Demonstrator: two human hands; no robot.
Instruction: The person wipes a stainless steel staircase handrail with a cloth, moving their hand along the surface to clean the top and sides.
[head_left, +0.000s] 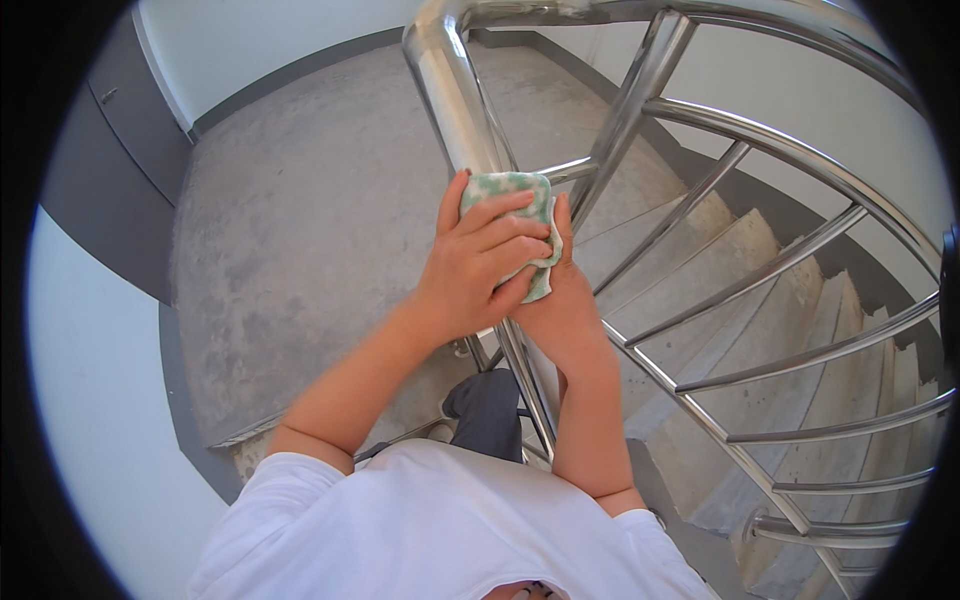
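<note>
A green and white patterned cloth (506, 185) is folded over the thick, polished metal handrail (454, 97). My left hand (480, 259) lies across the cloth from the left, its fingers spread over the top and pressing it to the rail. From the right side, my right hand (561, 311) holds the cloth's edge around the rail, with one finger pointing up beside it. Most of the right hand's fingers are hidden behind the cloth and rail. Both hands are close together near the upright rail post (630, 112).
Metal balusters (750, 292) fan out on the right, with concrete stairs (697, 300) beyond them. A concrete landing (300, 202) spreads to the left, bordered by a grey baseboard (300, 64). A grey door (124, 150) stands at the far left. My trouser leg (487, 412) shows below the hands.
</note>
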